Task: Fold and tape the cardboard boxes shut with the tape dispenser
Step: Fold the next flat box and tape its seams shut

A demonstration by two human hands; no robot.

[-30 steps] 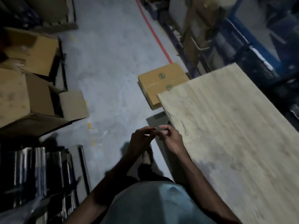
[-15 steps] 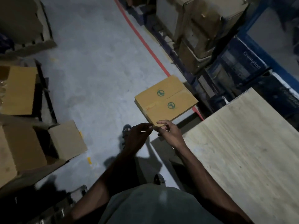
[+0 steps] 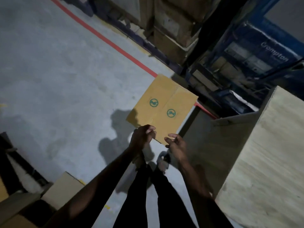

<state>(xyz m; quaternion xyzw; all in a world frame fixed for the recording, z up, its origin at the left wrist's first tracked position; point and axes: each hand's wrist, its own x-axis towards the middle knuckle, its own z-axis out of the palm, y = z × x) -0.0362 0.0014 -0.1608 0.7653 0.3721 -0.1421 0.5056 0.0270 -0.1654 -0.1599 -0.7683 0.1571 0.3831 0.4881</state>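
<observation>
A closed yellow-brown cardboard box lies on the grey floor ahead of me, its top flaps meeting along a centre seam, with two green round symbols printed on top. My left hand hovers over the box's near edge with its fingers curled in; I see nothing in it. My right hand hangs just right of it, apart from it, with fingers loosely spread and nothing held. Neither hand touches the box. No tape dispenser is in view.
A pale wooden table stands at my right. Racks stacked with cartons and a blue printed carton line the far side behind a red floor line. An open carton flap lies at lower left. My feet are below the hands.
I have moved away from the table toward the box on the floor, which now lies straight ahead. My hands, fingertips together before, have separated.
</observation>
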